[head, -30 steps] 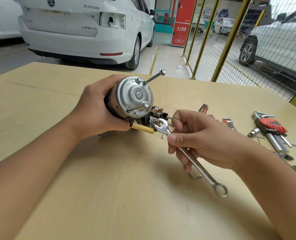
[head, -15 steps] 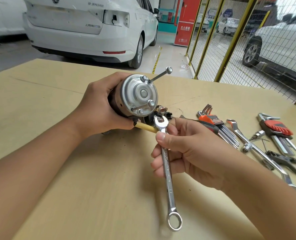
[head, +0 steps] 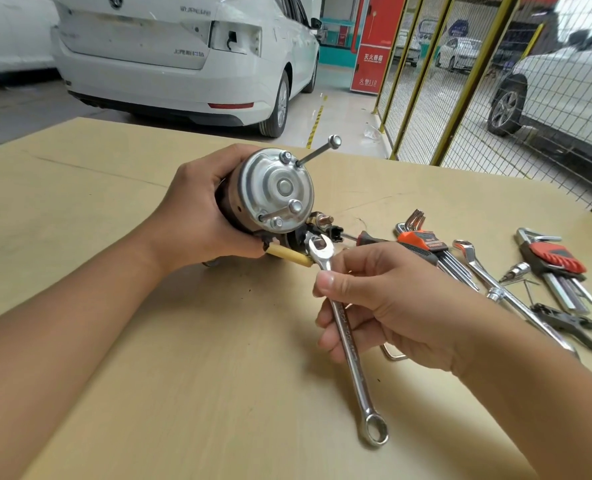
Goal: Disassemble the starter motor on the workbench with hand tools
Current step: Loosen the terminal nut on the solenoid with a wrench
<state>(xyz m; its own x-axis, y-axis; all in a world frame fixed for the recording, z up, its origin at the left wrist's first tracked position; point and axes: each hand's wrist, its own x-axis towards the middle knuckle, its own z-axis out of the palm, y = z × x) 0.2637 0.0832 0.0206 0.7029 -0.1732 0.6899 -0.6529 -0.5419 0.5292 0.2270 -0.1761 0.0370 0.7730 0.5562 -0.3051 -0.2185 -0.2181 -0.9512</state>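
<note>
My left hand (head: 197, 216) grips the starter motor (head: 275, 190) by its dark body and holds it just above the workbench (head: 80, 209), silver end cap facing me. One long through bolt (head: 318, 150) sticks far out of the cap; another (head: 280, 211) is backed out a little. My right hand (head: 388, 306) holds a silver combination wrench (head: 348, 336) by its shaft. The wrench's open jaw sits on a nut at the terminal under the cap, beside a yellow sleeved lead (head: 289, 255). Its ring end points toward me.
On the right of the bench lie two red-handled hex key sets (head: 422, 242) (head: 557, 259), a long ratchet or wrench (head: 502, 292), a bit (head: 516, 271) and a dark tool (head: 571, 323). A loose hex key (head: 393, 355) lies under my right hand. Beyond the bench are a white car and a yellow mesh fence.
The wrench has swung clockwise on the terminal nut: its ring end went from lower right to pointing toward me. My left hand kept the motor steady.
</note>
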